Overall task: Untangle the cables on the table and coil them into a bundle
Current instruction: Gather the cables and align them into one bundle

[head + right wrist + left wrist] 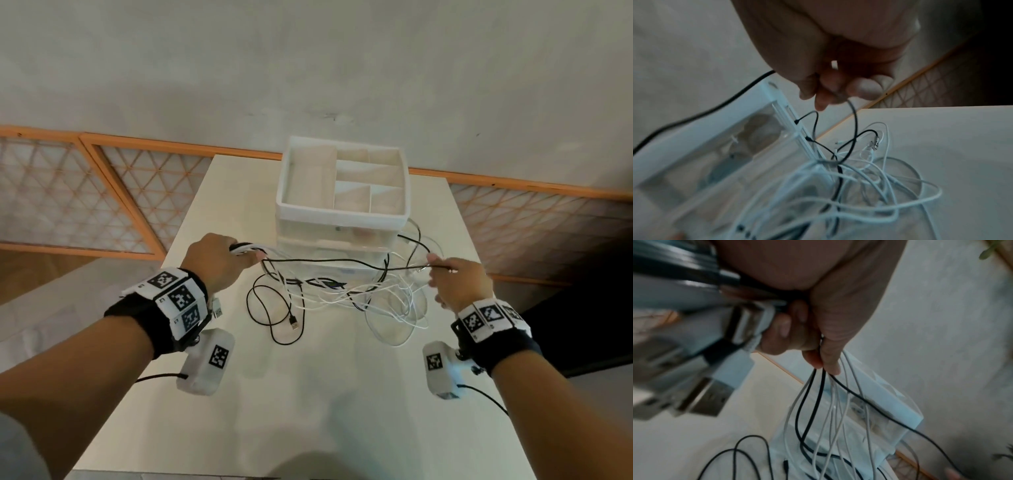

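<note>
Left hand: the left hand (pixel 219 260) was closed round a gathered bunch of black and white cables (pixel 830 404), raised above the table (pixel 308 394).
Right hand: the right hand (pixel 460 284) pinched 1 black cable (pixel 346 265) near its end, fingers narrow on it; which fingertips did the pinching was hard to tell in the blurred wrist view.
Where the cables were: the tangle (pixel 359 294) lay on the table in front of the white drawer organizer (pixel 342 192), partly lifted off the surface; 1 black loop with a USB plug (pixel 294 322) rested to the left of it.
Long axis: the black cable ran nearly level from left hand to right hand, its long axis side to side across the table, the held end pointing toward the person's right.
Risk 1: pulling the 2 hands farther apart would likely cinch the white strands crossing the black cable into a tighter knot.
Risk 2: strands ran close against the organizer, so a hard tug could snag on it and drag it.
Risk 3: the thin pinch might slip if the cable came under load.
</note>
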A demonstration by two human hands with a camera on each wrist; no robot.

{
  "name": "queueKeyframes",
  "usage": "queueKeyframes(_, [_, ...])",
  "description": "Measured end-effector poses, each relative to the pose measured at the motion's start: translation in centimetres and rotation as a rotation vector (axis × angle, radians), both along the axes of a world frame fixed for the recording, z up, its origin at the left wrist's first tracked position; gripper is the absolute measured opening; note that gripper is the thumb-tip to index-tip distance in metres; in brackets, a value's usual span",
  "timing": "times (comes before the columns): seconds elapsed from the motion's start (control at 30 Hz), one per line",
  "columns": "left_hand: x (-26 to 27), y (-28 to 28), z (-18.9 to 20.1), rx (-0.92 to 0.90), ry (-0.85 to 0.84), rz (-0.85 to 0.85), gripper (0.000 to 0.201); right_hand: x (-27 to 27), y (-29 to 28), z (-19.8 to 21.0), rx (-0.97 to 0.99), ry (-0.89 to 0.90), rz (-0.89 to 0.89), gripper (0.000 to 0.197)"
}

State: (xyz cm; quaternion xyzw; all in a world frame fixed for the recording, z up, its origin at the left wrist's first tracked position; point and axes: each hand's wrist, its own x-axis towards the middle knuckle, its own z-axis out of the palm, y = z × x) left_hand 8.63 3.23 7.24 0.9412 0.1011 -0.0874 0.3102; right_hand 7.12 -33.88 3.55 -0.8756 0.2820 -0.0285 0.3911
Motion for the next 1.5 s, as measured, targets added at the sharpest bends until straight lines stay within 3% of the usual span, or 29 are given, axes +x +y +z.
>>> queueKeyframes(0.1, [-0.5, 0.2, -0.5, 0.03, 0.027, 0.012, 0.052, 0.7, 0.0, 0.9, 0.031, -0.186, -0.063, 0.032])
queueKeyframes(0.2, [-0.8, 0.2, -0.9, -0.08, 0.05, 0.025, 0.047, 0.9, 0.7, 0.5, 0.017, -0.286, -0.052, 0.038])
queueKeyframes(0.27, [-0.9, -0.1, -0.8, -0.193, 0.053, 0.028, 0.044, 0.4, 1.7, -1.0, -0.079, -0.114, 0.008, 0.038])
queueKeyframes(0.4, [-0.9, -0.5, 0.1, -0.339, 0.03, 0.033, 0.042, -2.3, 3.8, -5.1, -0.247, 0.464, 0.209, 0.059])
queueKeyframes(0.47, [-0.8, -0.6, 0.4, -0.339, 0.004, 0.036, 0.036, -3.1, 5.0, -4.7, -0.305, 0.545, 0.294, 0.069])
queueKeyframes(0.53, [-0.8, -0.7, 0.6, -0.268, -0.01, 0.008, 0.036, -3.0, 6.4, -2.6, -0.353, 0.431, 0.342, 0.072])
queueKeyframes(0.67, [-1.3, -2.1, 1.3, -0.212, -0.04, -0.149, 0.031, -2.6, 10.2, 3.3, -0.218, -0.057, 0.504, 0.074])
queueKeyframes(0.77, [-2.2, -4.0, 2.4, -0.234, -0.139, -0.339, 0.02, -1.9, 13.7, 4.6, -0.192, -0.102, 0.752, 0.083])
queueKeyframes(0.8, [-2.5, -4.5, 2.8, -0.277, -0.166, -0.375, 0.014, -1.5, 14.5, 4.1, -0.188, -0.081, 0.8, 0.08])
queueKeyframes(0.87, [-3.1, -4.6, 3.5, -0.337, -0.178, -0.422, 0.01, -0.8, 14.9, 2.5, -0.168, 0.0, 0.853, 0.047])
queueKeyframes(0.93, [-3.7, -3.9, 3.6, -0.348, -0.12, -0.465, 0.013, -0.8, 13.9, 0.5, -0.134, 0.195, 0.851, 0.028])
queueKeyframes(1.0, [-4.4, -2.8, 3.1, -0.287, -0.004, -0.495, 0.024, -1.0, 11.9, -1.2, -0.232, 0.332, 0.8, 0.019])
queueKeyframes(1.1, [-5.1, -1.7, 0.4, -0.101, 0.125, -0.504, 0.048, -0.7, 9.1, -2.2, -0.504, 0.232, 0.57, 0.016])
queueKeyframes(1.2, [-5.2, -1.5, -3.3, 0.063, 0.158, -0.53, 0.054, -0.9, 8.4, -3.2, -0.535, 0.185, 0.496, 0.023])
queueKeyframes(1.3, [-4.8, -1.3, -6.3, 0.127, 0.121, -0.37, 0.053, -2.4, 9.9, -5.1, -0.413, 0.199, 0.658, 0.054])
queueKeyframes(1.33, [-4.5, -1.3, -6.8, 0.129, 0.105, -0.305, 0.055, -3.1, 10.8, -5.5, -0.374, 0.152, 0.719, 0.055])
queueKeyframes(1.4, [-3.9, -1.2, -7.0, 0.101, 0.086, -0.242, 0.057, -4.2, 13.0, -5.8, -0.304, 0.048, 0.82, 0.038])
queueKeyframes(1.5, [-3.0, -1.1, -6.1, 0.006, 0.077, -0.238, 0.053, -4.6, 16.7, -6.5, -0.212, 0.056, 1.001, 0.014])
